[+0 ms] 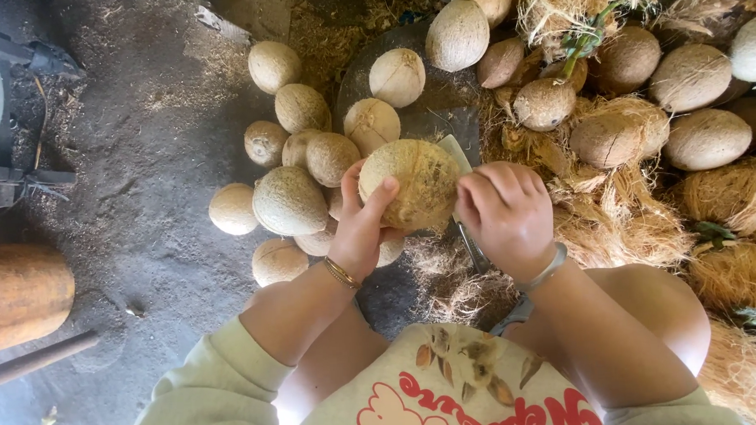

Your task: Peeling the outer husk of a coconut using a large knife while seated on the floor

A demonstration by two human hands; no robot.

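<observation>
Husk heap: piled fibre and unpeeled coconuts crowd the right side, just beside the work.
Peeled pile: husked coconuts lie on the ground to the left, touching one another.
Coconut: held above the pile, between both hands; keep it steady against the blade.
Left hand: cupped under the coconut, thumb pressed on top.
Right hand: fist closed, apparently on the blade's handle.
Blade: tip shows behind the coconut; keep the left thumb clear.
</observation>
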